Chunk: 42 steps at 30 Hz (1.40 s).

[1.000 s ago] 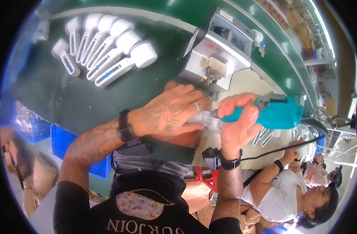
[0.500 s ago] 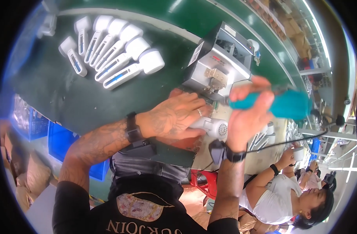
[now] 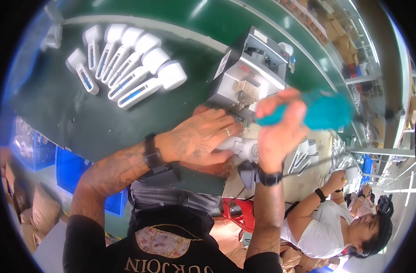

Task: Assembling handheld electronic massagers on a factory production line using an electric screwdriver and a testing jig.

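Toward near edge of tabletop (image 3: 112, 113) | clasping white vented device (image 3: 249, 149) in left hand (image 3: 196, 136), with round end pointing right | gripping motion-blurred teal power tool (image 3: 324, 109) in right hand (image 3: 283, 132), close beside device, contact too blurred to tell | with grey metal machine (image 3: 262, 77) just beyond | with blue-striped white devices (image 3: 171, 75) fanned out at far left

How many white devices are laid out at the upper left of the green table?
7. The leftmost device sits slightly apart; a second device lies just right of it, higher in the picture; five more devices fan out rightward, heads crowded together. None seems hidden.
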Each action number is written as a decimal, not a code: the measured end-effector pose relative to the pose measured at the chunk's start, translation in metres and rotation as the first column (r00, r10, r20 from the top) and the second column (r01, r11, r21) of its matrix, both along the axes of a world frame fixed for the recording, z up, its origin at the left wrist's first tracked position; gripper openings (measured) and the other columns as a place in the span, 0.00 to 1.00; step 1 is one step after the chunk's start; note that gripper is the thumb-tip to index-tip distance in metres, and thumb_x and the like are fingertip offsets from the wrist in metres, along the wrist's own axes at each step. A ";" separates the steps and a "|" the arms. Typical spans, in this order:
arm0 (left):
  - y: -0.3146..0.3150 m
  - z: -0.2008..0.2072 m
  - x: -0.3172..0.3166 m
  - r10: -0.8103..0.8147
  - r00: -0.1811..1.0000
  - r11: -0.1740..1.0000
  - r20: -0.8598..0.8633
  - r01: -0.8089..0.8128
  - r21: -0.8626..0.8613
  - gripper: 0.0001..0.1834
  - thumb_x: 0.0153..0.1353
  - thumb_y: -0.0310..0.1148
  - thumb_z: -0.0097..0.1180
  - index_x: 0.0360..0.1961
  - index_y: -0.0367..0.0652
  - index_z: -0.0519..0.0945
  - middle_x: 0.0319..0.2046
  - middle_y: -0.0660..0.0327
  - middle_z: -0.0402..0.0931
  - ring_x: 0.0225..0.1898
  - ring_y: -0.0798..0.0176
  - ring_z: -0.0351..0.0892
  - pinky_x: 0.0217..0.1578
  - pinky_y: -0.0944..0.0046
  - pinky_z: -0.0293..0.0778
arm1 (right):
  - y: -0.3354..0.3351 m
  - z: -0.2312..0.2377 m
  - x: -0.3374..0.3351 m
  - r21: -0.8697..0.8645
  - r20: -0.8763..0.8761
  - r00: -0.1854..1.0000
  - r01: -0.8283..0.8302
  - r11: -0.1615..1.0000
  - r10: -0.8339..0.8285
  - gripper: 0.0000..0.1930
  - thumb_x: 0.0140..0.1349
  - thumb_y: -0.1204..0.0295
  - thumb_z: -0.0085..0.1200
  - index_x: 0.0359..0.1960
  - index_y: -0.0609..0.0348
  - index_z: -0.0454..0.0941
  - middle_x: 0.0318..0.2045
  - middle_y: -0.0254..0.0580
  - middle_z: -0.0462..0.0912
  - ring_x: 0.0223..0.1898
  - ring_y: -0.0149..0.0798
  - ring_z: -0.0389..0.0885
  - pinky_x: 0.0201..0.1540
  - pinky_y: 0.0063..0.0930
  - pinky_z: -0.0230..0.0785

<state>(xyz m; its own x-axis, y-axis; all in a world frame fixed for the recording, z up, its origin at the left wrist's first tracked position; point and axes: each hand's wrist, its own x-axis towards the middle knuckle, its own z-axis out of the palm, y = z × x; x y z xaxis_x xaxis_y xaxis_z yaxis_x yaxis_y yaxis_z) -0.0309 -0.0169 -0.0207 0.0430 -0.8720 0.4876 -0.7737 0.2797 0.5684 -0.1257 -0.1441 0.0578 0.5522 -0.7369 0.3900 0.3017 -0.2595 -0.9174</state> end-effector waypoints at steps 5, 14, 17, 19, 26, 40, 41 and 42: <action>-0.003 0.001 -0.003 0.015 1.000 0.999 0.024 -0.014 -0.042 0.16 0.58 0.36 0.62 0.45 0.39 0.78 0.45 0.53 0.74 0.47 0.49 0.73 0.49 0.53 0.72 | 0.013 0.004 -0.060 0.037 0.060 0.997 -0.042 0.998 0.039 0.31 0.69 0.40 0.51 0.45 0.63 0.71 0.20 0.38 0.71 0.20 0.36 0.70 0.25 0.31 0.63; -0.002 0.006 -0.005 -0.009 1.000 0.997 0.019 0.007 0.077 0.17 0.59 0.35 0.61 0.48 0.39 0.77 0.47 0.54 0.73 0.47 0.49 0.73 0.51 0.52 0.71 | 0.024 -0.012 -0.073 -0.027 -0.029 1.000 0.000 1.000 0.000 0.35 0.68 0.37 0.51 0.47 0.66 0.69 0.20 0.39 0.71 0.20 0.36 0.71 0.25 0.32 0.65; -0.001 0.006 -0.005 -0.017 1.000 0.996 0.002 0.017 0.089 0.17 0.59 0.34 0.61 0.48 0.40 0.77 0.47 0.54 0.73 0.47 0.49 0.73 0.51 0.52 0.71 | 0.024 -0.018 -0.072 -0.004 -0.020 1.000 0.002 1.000 -0.002 0.33 0.69 0.39 0.52 0.46 0.65 0.69 0.20 0.39 0.71 0.20 0.36 0.70 0.24 0.32 0.66; -0.001 0.006 -0.006 -0.015 1.000 0.996 -0.003 0.015 0.091 0.18 0.59 0.34 0.62 0.48 0.40 0.77 0.47 0.54 0.73 0.47 0.49 0.73 0.51 0.53 0.71 | 0.024 -0.020 -0.070 -0.010 -0.013 1.000 -0.008 1.000 0.008 0.32 0.69 0.41 0.53 0.44 0.64 0.68 0.20 0.39 0.71 0.19 0.36 0.70 0.23 0.33 0.66; -0.003 0.011 -0.006 -0.019 0.999 0.993 0.033 0.015 0.120 0.20 0.58 0.33 0.62 0.52 0.43 0.79 0.52 0.57 0.75 0.47 0.51 0.72 0.49 0.51 0.70 | 0.021 -0.021 -0.065 -0.001 0.029 0.999 -0.026 1.000 0.026 0.28 0.69 0.44 0.54 0.38 0.60 0.64 0.19 0.41 0.69 0.17 0.36 0.69 0.21 0.34 0.67; 0.064 0.011 -0.011 -0.005 0.989 1.000 0.150 0.007 -0.015 0.17 0.58 0.30 0.66 0.49 0.42 0.79 0.47 0.54 0.79 0.44 0.49 0.80 0.43 0.51 0.76 | 0.057 0.000 -0.127 0.114 0.305 0.945 0.090 0.989 -0.121 0.33 0.66 0.31 0.45 0.37 0.52 0.66 0.17 0.29 0.65 0.15 0.26 0.62 0.17 0.20 0.53; 0.076 0.010 -0.004 0.191 0.971 0.980 0.140 -0.181 -0.081 0.18 0.57 0.28 0.68 0.48 0.44 0.78 0.46 0.55 0.80 0.43 0.49 0.80 0.42 0.53 0.77 | 0.059 0.000 -0.132 0.109 0.338 0.930 0.112 0.988 -0.143 0.33 0.66 0.31 0.44 0.36 0.52 0.65 0.17 0.28 0.64 0.14 0.24 0.61 0.17 0.18 0.52; 0.086 0.010 0.003 0.379 0.918 0.921 0.119 -0.362 -0.145 0.18 0.56 0.26 0.69 0.47 0.45 0.78 0.45 0.56 0.81 0.42 0.50 0.81 0.40 0.54 0.77 | 0.060 -0.002 -0.137 0.115 0.346 0.928 0.107 0.988 -0.141 0.33 0.66 0.31 0.44 0.36 0.52 0.65 0.17 0.28 0.64 0.14 0.24 0.61 0.17 0.18 0.52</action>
<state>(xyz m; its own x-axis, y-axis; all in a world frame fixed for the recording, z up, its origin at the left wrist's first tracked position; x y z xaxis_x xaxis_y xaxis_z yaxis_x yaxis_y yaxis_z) -0.0281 0.0688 -0.0111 0.2748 -0.7425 0.6108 -0.9047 0.0155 0.4258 -0.2625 -0.0837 0.0554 0.2938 -0.8326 0.4695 0.5806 -0.2347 -0.7796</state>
